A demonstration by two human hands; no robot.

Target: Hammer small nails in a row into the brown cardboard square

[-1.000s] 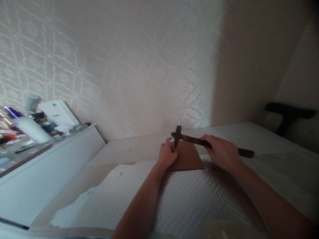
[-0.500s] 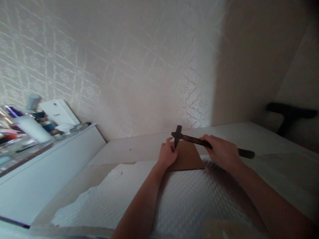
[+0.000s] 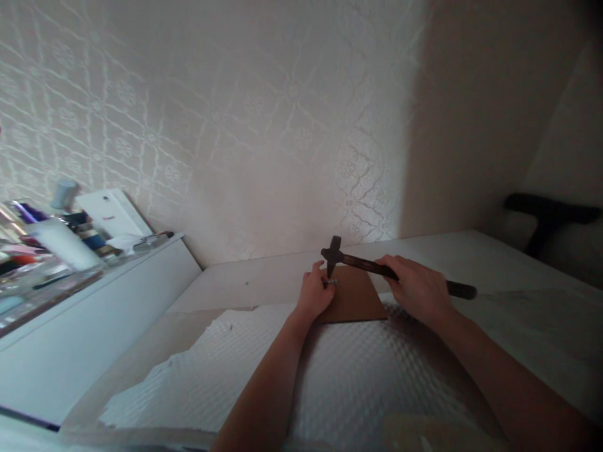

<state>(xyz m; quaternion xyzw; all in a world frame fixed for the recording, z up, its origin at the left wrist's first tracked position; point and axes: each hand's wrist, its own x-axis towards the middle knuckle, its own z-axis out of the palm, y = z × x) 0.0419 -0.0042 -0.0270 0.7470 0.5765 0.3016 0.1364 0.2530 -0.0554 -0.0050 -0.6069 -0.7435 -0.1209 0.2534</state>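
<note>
My right hand (image 3: 417, 285) is wrapped around the dark wooden handle of a hammer (image 3: 362, 261). The hammer's dark metal head points left, its narrow end just above the fingers of my left hand (image 3: 316, 293). Those fingers are closed by a small shiny metal piece (image 3: 333, 282), too small to name, over a flat brown board (image 3: 355, 301). My left hand rests along the board's left side and hides part of it. Under the board lies a white, quilted-looking sheet (image 3: 348, 370).
A patterned wall (image 3: 264, 157) rises behind the white work surface (image 3: 226, 285). To the left, a white cabinet (image 3: 94, 333) bears bottles, a white box (image 3: 113, 213) and other small items. A black T-shaped object (image 3: 549, 213) stands at the far right.
The hammer and my right hand have shifted very slightly to the left. My left hand and the board hold nearly the same place.
</note>
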